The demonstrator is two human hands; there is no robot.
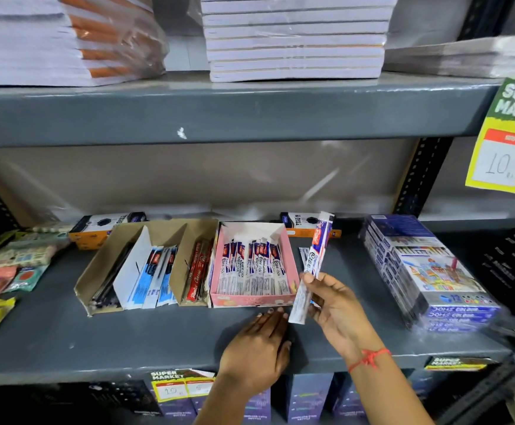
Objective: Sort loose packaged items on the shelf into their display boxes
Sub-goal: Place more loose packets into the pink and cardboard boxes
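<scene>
My right hand (337,305) grips a long white, red and blue pen packet (315,262), held upright just right of the pink display box (250,300). That box holds several matching packets standing in a row. Another loose packet (304,256) lies on the shelf behind the held one. My left hand (260,348) rests flat on the grey shelf (127,332) in front of the pink box, fingers spread, holding nothing. Left of it stands a brown cardboard box (96,271) with dark pens, blue-white packets (158,277) and red packets (199,268).
A wrapped stack of crayon boxes (427,271) sits at the right. Eraser and sharpener packs (10,265) lie at the far left. Orange-and-black boxes (102,228) stand at the back. Notebook stacks (296,38) fill the upper shelf. A yellow price sign (507,139) hangs at the right.
</scene>
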